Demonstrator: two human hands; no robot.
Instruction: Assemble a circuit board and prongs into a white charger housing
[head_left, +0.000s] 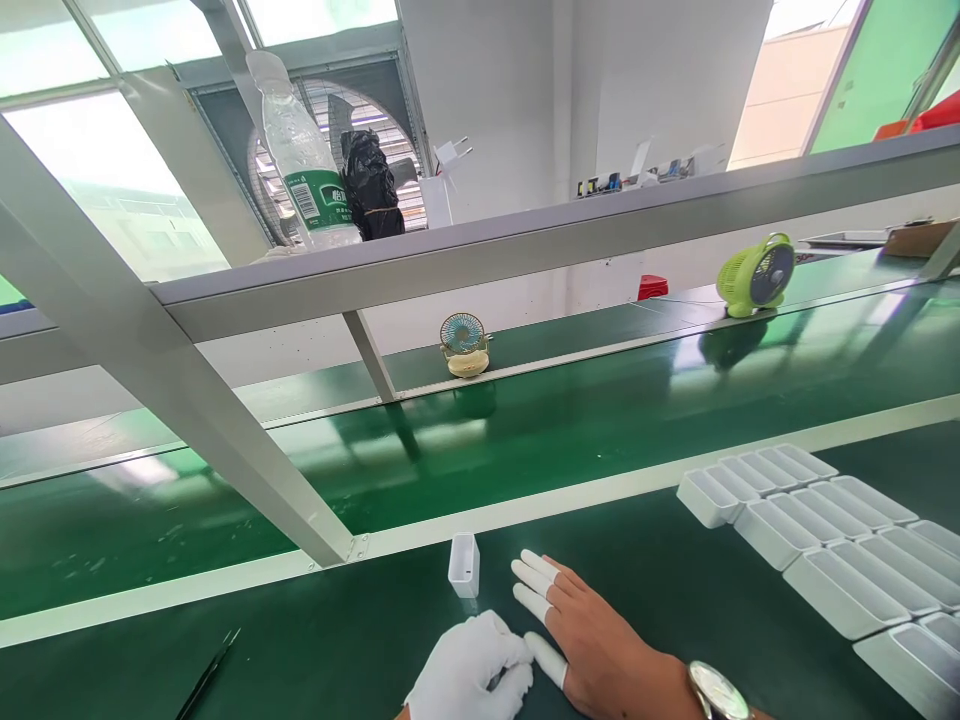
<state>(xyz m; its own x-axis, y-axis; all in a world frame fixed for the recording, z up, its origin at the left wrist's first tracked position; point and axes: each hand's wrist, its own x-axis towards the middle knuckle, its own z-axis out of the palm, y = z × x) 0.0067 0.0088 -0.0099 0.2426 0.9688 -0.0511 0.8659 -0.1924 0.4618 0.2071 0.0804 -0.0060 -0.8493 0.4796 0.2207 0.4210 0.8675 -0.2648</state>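
Observation:
My left hand (476, 668), in a white glove, is curled with fingertips pinched together low in the view; anything between them is hidden. Beside it, my right hand (589, 635) wears white finger cots and a wristwatch (718, 690). Its fingers stretch out flat over the dark green worktop (337, 640), and its thumb reaches to the left hand's fingertips. Just beyond both hands stands a small white open plastic box (464, 566), apart from them, with a small dark spot inside.
Rows of white open boxes (832, 540) sit at the right. Dark tweezers (208, 675) lie at the left. Behind a pale rail runs a green conveyor belt (555, 430). A slanted metal post (247, 430) and overhead shelf (525, 240) frame it. Two small fans (465, 345) stand beyond.

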